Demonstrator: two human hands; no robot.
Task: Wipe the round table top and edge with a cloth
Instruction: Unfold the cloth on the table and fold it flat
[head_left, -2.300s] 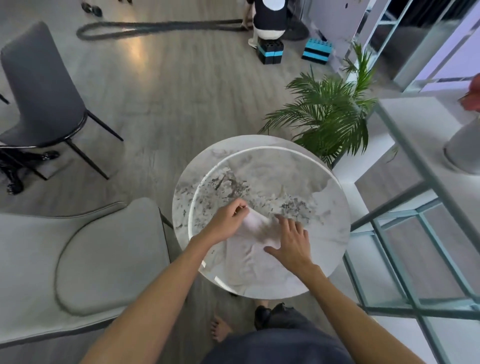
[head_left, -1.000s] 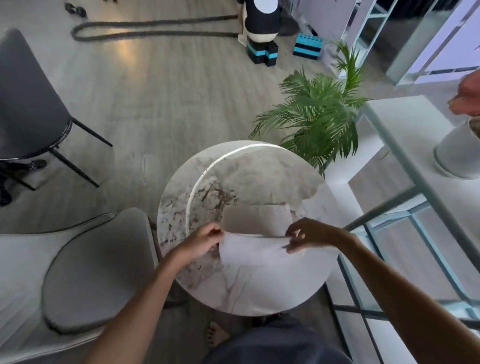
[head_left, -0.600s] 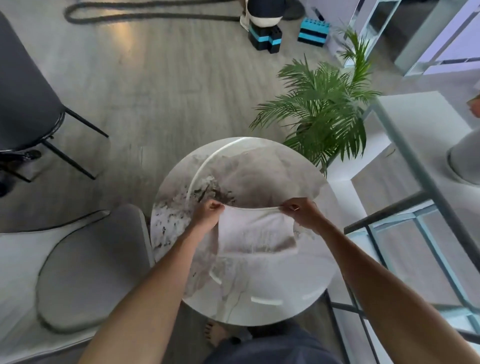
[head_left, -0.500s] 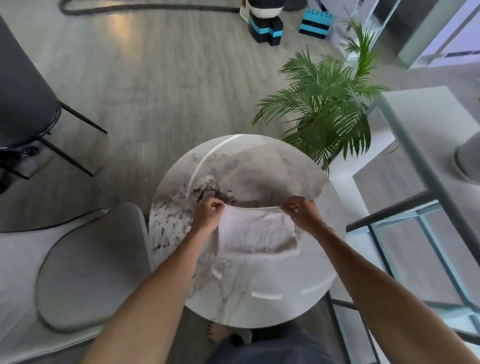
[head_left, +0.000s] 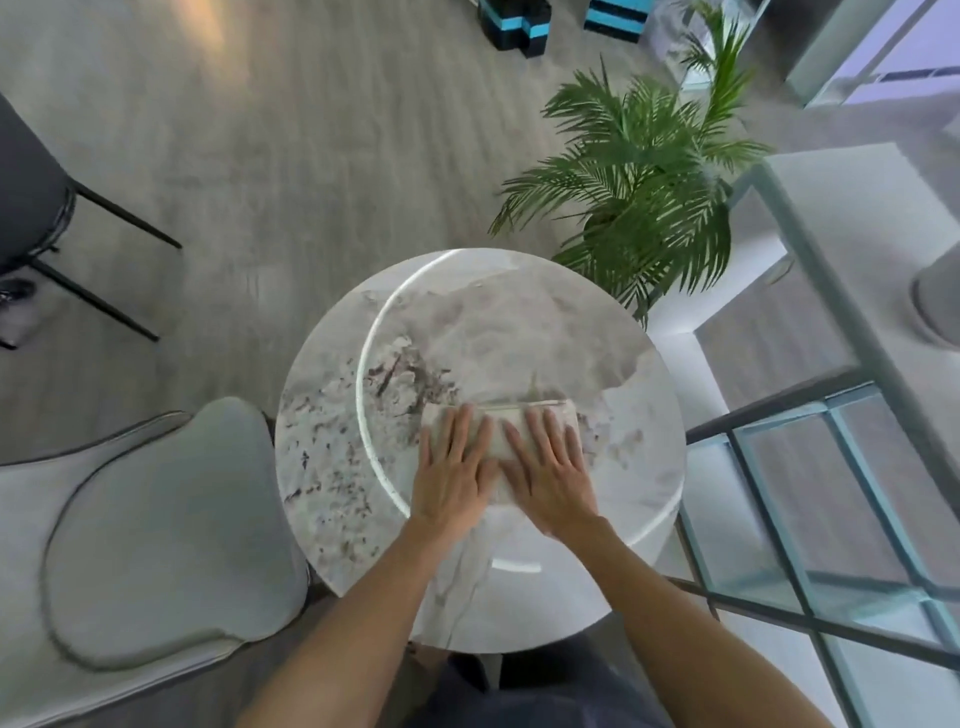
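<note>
The round marble-patterned table (head_left: 332, 467) fills the middle of the view, glossy with grey and dark veining. A folded whitish cloth (head_left: 501, 441) lies flat near its centre. My left hand (head_left: 454, 470) presses palm-down on the cloth's left half, fingers spread. My right hand (head_left: 550, 473) presses flat on its right half, fingers spread and pointing away from me. Both hands cover most of the cloth; only its far edge and the strip between my hands show.
A light grey padded chair (head_left: 156, 525) touches the table's left side. A potted palm (head_left: 639, 176) stands just beyond the table's far right edge. A glass-and-metal frame (head_left: 810, 467) and white counter (head_left: 862, 218) run along the right. A dark chair (head_left: 31, 197) stands far left.
Earlier both hands held the cloth by its upper corners, stretched above the table. Now the cloth lies folded on the top and both palms rest flat on it.
</note>
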